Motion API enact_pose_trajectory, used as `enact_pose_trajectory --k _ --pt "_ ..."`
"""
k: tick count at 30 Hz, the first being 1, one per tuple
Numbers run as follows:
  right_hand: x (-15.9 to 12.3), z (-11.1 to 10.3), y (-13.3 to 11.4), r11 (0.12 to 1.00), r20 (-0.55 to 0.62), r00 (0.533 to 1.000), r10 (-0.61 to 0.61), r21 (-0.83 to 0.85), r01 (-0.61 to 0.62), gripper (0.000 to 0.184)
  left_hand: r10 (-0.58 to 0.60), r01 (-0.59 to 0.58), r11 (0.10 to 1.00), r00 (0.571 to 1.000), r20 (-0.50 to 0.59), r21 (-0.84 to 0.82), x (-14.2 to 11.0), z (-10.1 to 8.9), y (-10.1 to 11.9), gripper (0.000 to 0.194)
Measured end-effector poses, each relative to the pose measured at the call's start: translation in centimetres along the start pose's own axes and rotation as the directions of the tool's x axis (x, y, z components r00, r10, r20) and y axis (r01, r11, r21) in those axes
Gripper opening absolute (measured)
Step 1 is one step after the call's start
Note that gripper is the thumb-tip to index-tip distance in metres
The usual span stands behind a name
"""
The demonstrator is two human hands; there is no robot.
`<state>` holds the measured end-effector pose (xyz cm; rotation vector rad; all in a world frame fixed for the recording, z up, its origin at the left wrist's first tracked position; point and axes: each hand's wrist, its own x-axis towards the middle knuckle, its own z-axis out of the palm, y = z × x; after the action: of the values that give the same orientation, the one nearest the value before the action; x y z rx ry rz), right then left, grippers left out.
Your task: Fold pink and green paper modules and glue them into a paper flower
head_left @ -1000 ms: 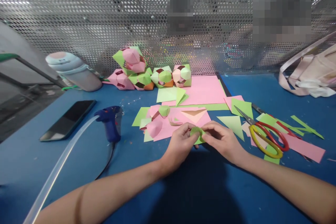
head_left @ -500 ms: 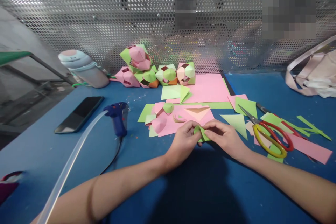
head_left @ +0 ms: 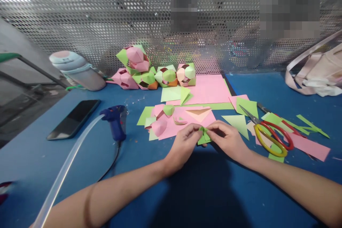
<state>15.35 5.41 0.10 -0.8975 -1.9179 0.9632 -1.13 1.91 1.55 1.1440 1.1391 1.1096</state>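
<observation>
A small folded piece of green paper (head_left: pixel 204 137) is pinched between my two hands, above the near middle of the table. My left hand (head_left: pixel 185 144) grips its left side with thumb and fingers closed. On the other side my right hand (head_left: pixel 227 139) pinches it in the same way; the fingers behind the paper are partly hidden. Just beyond lie pink sheets (head_left: pixel 175 131) bearing curled pink and green paper pieces (head_left: pixel 159 127) and a peach folded triangle (head_left: pixel 198 114). A pale green triangle of paper (head_left: pixel 237 124) lies right of my right hand.
Scissors (head_left: pixel 272 137) with red and yellow handles lie right among paper scraps. To the left are a blue glue gun (head_left: pixel 117 124) with a long clear glue stick, a phone (head_left: pixel 74 119) and a bottle (head_left: pixel 80 73). Folded paper balls (head_left: pixel 146 78) line the perforated metal screen (head_left: pixel 93 30).
The green paper shows more of its folded face between my fingertips. Both hands keep their pinch, nearly in place. The view has shifted slightly, so the surroundings sit a little further left.
</observation>
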Motion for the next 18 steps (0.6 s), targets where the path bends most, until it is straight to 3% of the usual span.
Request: enact_pose_trajectory --k 18 --pt "-0.04 -0.03 0.14 0.990 -0.036 0.995 -0.097 -0.107 0.093 0.008 0.088 -0.088 0.985 0.996 0.009 0.151 -0.09 -0.08 -0.38 0.018"
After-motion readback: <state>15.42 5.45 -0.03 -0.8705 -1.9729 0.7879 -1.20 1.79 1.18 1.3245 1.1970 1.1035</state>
